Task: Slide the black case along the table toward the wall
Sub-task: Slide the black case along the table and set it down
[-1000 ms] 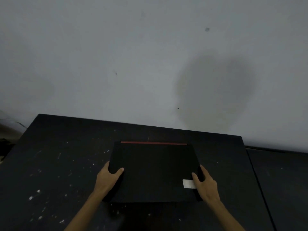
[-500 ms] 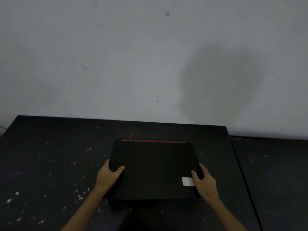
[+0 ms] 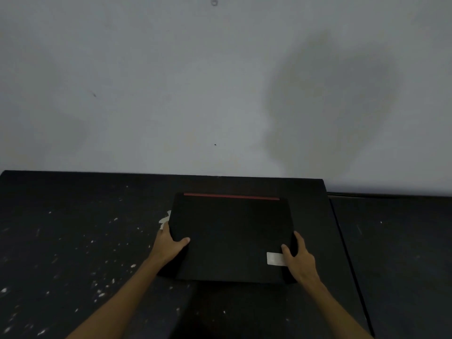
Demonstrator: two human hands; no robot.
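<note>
Table [image 3: 73, 241] strip bare between black case [image 3: 230, 236] and wall [image 3: 171, 94].

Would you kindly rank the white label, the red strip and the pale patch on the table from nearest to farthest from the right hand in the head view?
From the right hand:
1. White label, on the black case, touching the thumb.
2. Red strip, along the case's far edge.
3. Pale patch, on the table beside the case's left edge, by the left hand.
</note>
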